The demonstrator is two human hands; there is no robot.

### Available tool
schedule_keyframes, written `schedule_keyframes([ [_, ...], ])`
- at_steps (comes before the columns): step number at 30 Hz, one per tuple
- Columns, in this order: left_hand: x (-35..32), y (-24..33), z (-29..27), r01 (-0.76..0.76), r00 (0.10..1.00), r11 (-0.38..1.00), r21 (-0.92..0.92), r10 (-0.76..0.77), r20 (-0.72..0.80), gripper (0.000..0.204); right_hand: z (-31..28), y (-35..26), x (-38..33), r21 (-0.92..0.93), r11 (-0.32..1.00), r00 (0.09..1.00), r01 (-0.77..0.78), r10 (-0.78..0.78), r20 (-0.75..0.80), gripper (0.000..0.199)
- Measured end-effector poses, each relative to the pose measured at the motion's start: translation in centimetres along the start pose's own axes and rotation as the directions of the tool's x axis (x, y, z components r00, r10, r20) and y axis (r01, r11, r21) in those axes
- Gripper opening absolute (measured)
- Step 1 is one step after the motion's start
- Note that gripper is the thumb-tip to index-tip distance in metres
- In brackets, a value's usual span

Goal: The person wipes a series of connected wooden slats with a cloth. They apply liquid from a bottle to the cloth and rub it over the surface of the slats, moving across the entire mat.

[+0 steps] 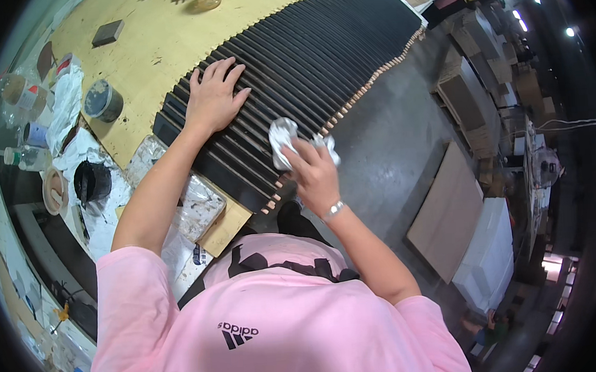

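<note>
Nearest me is the pink shirt of the person whose hands I follow through the head camera. Just ahead, the right hand pinches a crumpled white cloth between bunched fingers, over the near edge of the row of dark slats. The hand is slightly blurred, and I cannot tell how firmly the cloth presses. A little farther and to the left, the left hand lies palm down across the slats, its fingers spread and holding nothing.

The slats sit side by side along the right edge of the yellow bench, running from close to the body to the far end, their pale tips jutting unevenly over the grey floor.

The step looks like wiping the slats down. To do it well, I would fold the cloth into a flat pad so no loose corner snags on those tips, stroke along each slat's length rather than across the gaps, and let the left palm steady the row with light, even pressure. The overhanging ends call for the gentlest touch, since a hard push there might tip or shift a slat.

Beyond the left hand, a grey tub and a small dark block stand on the bench, apart from the slats.
</note>
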State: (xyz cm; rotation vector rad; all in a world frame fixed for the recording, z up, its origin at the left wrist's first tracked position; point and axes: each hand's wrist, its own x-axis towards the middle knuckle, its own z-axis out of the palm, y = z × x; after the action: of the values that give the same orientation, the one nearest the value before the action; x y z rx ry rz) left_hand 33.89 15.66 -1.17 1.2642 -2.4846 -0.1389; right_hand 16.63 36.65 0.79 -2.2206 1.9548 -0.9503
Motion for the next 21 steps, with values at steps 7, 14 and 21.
schedule_keyframes([
  [7, 0.4, 0.2, -0.1, -0.003, 1.000, 1.000, 0.007, 0.003, -0.008, 0.052, -3.8, 4.1, -3.7, -0.144, 0.972, 0.982, -0.185, 0.178, -0.062, 0.048],
  [14, -0.1, -0.4, 0.2, 0.015, 1.000, 1.000, 0.025, -0.015, -0.013, 0.053, -0.8, 4.6, -2.1, -0.098, 0.995, 1.000, 0.030, -0.030, 0.005, 0.049],
  [21, 0.4, 0.3, -0.2, -0.003, 1.000, 1.000, 0.017, 0.003, -0.005, 0.052, -3.3, 4.8, -1.0, -0.102, 0.994, 0.981, 0.025, -0.044, -0.187, 0.058],
])
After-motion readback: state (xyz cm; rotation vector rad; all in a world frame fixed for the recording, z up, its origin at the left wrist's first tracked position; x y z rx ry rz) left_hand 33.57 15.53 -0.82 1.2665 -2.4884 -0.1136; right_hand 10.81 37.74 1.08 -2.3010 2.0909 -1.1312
